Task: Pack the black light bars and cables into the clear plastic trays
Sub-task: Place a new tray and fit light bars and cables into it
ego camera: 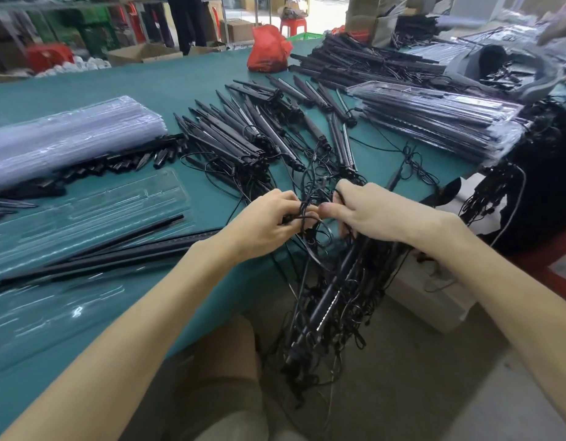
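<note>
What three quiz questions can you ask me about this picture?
1. True or false: the left hand and right hand both hold cables.
2. The bag behind the bars is: A red, B blue, C yellow.
3. Fill in: the stack of empty trays lies on the ___ side of the table.
Key: 1 true; 2 A; 3 left.

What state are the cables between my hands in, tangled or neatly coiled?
Tangled: the cables loop and cross loosely where the left hand and right hand grip them.
</note>
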A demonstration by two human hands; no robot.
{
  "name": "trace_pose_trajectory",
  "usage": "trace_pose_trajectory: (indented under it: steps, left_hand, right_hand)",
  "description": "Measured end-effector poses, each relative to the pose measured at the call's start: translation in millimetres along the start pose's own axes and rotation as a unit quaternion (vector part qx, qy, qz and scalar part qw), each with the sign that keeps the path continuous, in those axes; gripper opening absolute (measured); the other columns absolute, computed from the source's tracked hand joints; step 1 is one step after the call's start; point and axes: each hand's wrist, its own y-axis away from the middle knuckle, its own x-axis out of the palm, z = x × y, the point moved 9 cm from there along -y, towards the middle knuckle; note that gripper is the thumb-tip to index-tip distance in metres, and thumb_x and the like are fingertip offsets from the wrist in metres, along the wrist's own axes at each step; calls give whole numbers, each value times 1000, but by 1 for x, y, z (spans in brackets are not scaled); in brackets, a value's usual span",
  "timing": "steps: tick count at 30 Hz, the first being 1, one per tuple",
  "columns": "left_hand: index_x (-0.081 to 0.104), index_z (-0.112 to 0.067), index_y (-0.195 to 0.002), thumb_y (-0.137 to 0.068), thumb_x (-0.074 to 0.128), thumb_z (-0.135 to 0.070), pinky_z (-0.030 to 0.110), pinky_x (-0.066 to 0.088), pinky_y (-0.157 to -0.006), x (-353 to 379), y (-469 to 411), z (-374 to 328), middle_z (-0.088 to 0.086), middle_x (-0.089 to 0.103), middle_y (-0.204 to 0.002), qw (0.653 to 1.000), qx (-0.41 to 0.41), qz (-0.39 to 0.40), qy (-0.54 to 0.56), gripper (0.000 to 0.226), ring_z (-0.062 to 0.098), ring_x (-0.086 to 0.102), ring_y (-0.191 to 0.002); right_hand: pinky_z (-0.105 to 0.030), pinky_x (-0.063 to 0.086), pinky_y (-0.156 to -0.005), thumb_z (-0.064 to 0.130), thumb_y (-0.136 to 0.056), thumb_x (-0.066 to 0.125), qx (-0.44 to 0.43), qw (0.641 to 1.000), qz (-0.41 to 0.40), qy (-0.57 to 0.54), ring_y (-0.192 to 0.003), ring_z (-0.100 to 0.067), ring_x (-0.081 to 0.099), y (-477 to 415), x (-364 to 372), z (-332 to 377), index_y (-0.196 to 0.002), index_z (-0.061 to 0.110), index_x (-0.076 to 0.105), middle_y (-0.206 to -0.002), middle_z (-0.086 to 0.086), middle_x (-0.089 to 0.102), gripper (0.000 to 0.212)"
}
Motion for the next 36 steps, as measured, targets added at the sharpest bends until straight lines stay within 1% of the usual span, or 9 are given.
trace_pose_trajectory:
  steps: [5, 8, 12, 18, 21, 25, 29, 32, 36]
  left_hand:
    - [75, -20, -109, -100, 59, -33, 41, 43, -86, 1, 1, 3, -2, 60, -96, 1000, -7, 9, 3, 23, 19, 48, -94]
    - [75, -16, -112, -99, 58, -37, 43, 43, -87, -1, 1, 2, -2, 59, -94, 1000, -11, 4, 25, 30, 20, 48, -93]
    - [72, -32, -122, -100, 58, -37, 38, 44, -92, -6, 2, 0, 6, 67, -103, 998, -4, 0, 58, 27, 22, 54, -102]
    - [71, -38, -119, -100, 58, -36, 35, 47, -96, -11, 6, 4, -5, 70, -107, 997, -16, -14, 80, 23, 11, 58, -105]
    - [72, -34, -119, -101, 60, -22, 30, 46, -95, -11, 6, 3, -7, 69, -109, 996, -7, -11, 84, 25, 6, 57, -104]
    - [72, -32, -120, -100, 59, -13, 37, 45, -91, -9, 5, -2, 5, 58, -101, 996, -8, 13, 89, 31, 19, 53, -97]
    - [74, -20, -121, -98, 60, -7, 32, 44, -82, -9, -1, -9, -7, 43, -91, 997, -8, 5, 71, 30, 16, 49, -89]
    - [75, -13, -117, -98, 62, -18, 28, 38, -74, -7, -6, -14, -6, 45, -83, 997, -13, 10, 74, 23, 4, 44, -78]
    - [77, -15, -104, -91, 70, -40, 41, 48, -94, 2, -11, -13, 11, 70, -99, 988, -58, 37, 137, 28, 25, 64, -98]
  right_hand:
    - [-35, 36, -57, 47, -105, 41, 11, 997, 31, 64, -71, -21, 55, -2, 9, -8, -88, 18, 45, -81, -5, 57, 34]
    - [-34, 43, -60, 40, -105, 48, -8, 999, -21, 26, -65, -18, 60, -3, -6, -2, -82, 17, 52, -72, -1, 63, 32]
    - [-32, 52, -66, 32, -105, 47, -59, 991, -113, -52, -50, -4, 62, -3, -33, 20, -82, 16, 62, -55, 3, 68, 31]
    - [-41, 55, -79, 36, -106, 42, -53, 979, -192, -38, -54, -15, 63, 2, -46, 35, -88, 20, 63, -51, 0, 64, 32]
    - [-42, 56, -77, 36, -106, 41, -45, 970, -232, -59, -50, -16, 62, 7, -50, 30, -88, 19, 63, -49, -1, 62, 33]
    - [-41, 56, -71, 36, -106, 40, -34, 960, -267, -74, -40, -7, 58, 8, -62, 23, -87, 19, 61, -48, 0, 63, 33]
    - [-40, 57, -61, 35, -106, 40, -36, 962, -253, -96, -36, -10, 58, 1, -60, 28, -85, 18, 59, -47, -3, 63, 33]
    - [-40, 58, -57, 34, -106, 39, -35, 963, -235, -130, -34, -16, 58, -7, -57, 32, -84, 16, 59, -46, -4, 63, 34]
    - [-40, 57, -61, 32, -105, 38, -45, 959, -252, -120, -37, -14, 58, -12, -55, 45, -82, 16, 61, -52, -2, 63, 35]
